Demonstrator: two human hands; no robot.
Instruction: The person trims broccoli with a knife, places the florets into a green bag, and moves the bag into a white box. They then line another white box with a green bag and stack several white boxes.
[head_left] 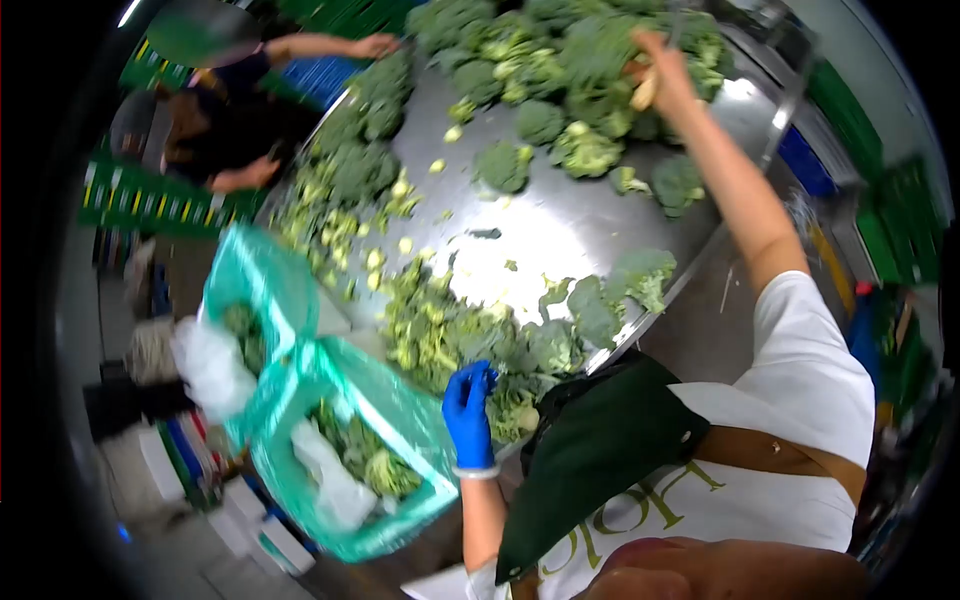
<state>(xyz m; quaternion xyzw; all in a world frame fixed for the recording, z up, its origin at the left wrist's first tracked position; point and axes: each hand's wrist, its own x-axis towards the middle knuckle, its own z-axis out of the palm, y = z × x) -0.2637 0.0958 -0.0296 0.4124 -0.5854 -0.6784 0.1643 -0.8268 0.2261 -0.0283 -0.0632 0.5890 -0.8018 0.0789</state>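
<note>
My left hand (pixel 467 415), in a blue glove, is closed beside the trimmings at the near edge of the metal table. Its fingers curl in, and what they hold, if anything, is hidden. My bare right hand (pixel 660 75) reaches far across the table, its fingers closed at a blurred broccoli head (pixel 597 50). A pale, elongated shape shows below these fingers, too smeared to name. More broccoli heads (pixel 585 150) lie around that hand. Near my left hand are cut broccoli leaves and stalks (pixel 425 330).
Shiny metal table (pixel 420 215) with a raised rim. Two crates lined with green plastic bags (pixel 345 545) stand at the left, holding trimmings and clear plastic. Across the table a co-worker's hand (pixel 375 46) is near the broccoli pile. Green crates (pixel 850 120) are stacked at the right.
</note>
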